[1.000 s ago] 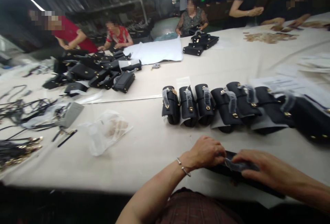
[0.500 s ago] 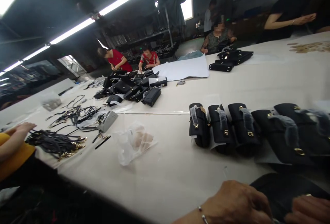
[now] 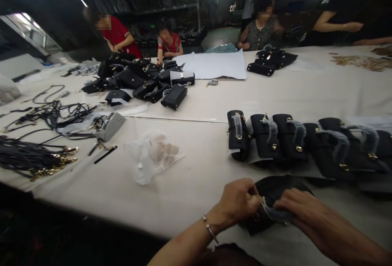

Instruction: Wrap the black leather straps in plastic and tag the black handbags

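Vs b4: L hand [image 3: 237,202] now pinching pale cord [image 3: 263,203] by blk bag [image 3: 275,185].

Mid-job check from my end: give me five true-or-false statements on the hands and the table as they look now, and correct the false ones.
1. The left hand is at a pale cord. True.
2. The right hand is away from the black bag. False: the right hand is on the black bag's wrapped handle.
3. A bracelet is on the left wrist. True.
4. The strap pile lies at the right of the picture. False: the strap pile lies at the left.
5. The plastic bag lies on the table. True.
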The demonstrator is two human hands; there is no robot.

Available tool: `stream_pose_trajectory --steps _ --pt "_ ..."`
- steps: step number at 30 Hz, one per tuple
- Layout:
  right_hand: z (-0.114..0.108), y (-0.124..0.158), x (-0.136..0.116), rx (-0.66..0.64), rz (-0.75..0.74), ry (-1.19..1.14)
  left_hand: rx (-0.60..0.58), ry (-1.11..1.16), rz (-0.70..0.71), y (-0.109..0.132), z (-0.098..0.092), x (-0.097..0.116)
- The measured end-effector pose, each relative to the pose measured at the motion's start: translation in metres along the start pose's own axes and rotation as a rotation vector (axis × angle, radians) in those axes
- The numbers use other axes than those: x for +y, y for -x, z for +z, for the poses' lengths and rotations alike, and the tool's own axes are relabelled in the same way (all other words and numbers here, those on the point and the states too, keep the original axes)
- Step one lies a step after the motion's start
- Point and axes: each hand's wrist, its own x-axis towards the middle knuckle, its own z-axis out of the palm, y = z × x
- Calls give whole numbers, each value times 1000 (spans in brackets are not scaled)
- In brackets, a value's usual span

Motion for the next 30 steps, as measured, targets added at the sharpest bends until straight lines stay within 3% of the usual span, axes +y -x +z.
stream_pose_trajectory --steps 5,11,15,20,24,30 --pt "3 -40 -36 -12 24 -26 142 24 29 3 -45 -26" --pt "12 -87 -77 42 190 -157 296 -87 144 1 -89 -59" --pt "18 -112 -100 64 334 -218 345 -38 181 2 -110 -78" --pt "32 -133 -114 142 496 -338 421 99 193 2 -119 -100" --pt "43 -145 -116 215 595 -609 504 161 141 2 -119 -125" --pt "47 -159 -119 381 698 -967 470 274 -2 8 -103 -168"
